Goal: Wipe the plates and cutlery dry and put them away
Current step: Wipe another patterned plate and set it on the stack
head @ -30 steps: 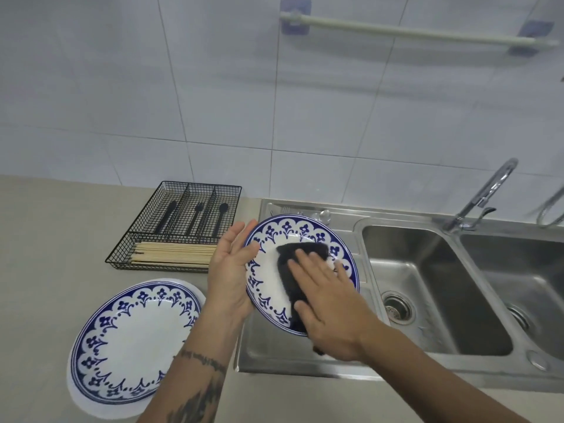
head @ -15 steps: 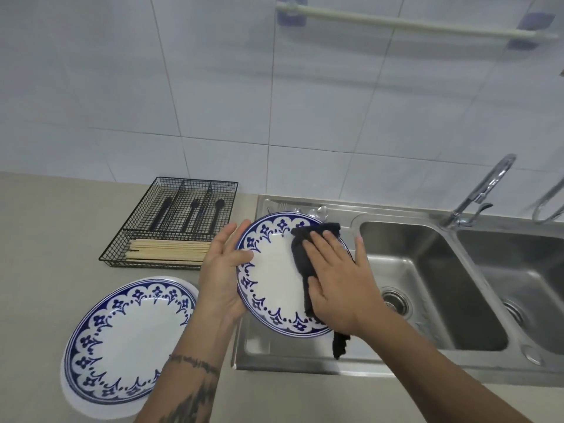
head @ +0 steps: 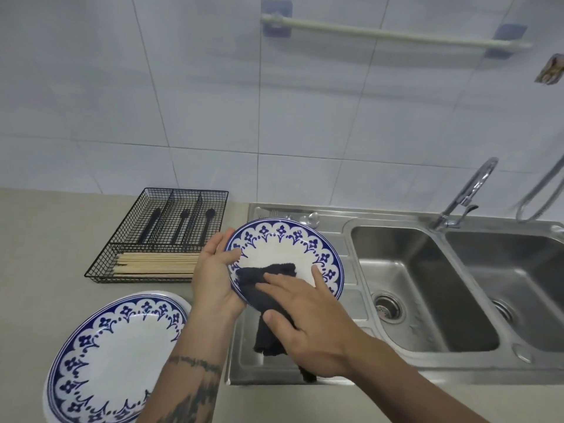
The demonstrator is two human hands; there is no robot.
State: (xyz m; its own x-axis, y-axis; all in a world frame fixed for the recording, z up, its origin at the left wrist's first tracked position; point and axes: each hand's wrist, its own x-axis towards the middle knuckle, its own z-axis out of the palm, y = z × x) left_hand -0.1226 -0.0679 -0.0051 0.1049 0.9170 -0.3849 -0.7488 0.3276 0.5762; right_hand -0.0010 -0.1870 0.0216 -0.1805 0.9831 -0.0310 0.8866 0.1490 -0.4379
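1. Stacked plates (head: 116,355) lie on the bench (head: 45,239), nearest me.
2. My right hand (head: 308,319) presses the dark cloth (head: 268,303) flat, fingers straight.
3. My left hand (head: 213,279) cups the tilted plate (head: 287,251) at its rim above the drainboard (head: 345,239); likely slick and fragile, so grip stays on the edge.
4. Cutlery basket (head: 158,233) sits farther back.

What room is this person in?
Most likely a home kitchen. There is a steel double sink with a tap set in a counter against a tiled wall, a wire cutlery tray holding chopsticks, and the hands are wiping a blue-patterned plate with a dark cloth.
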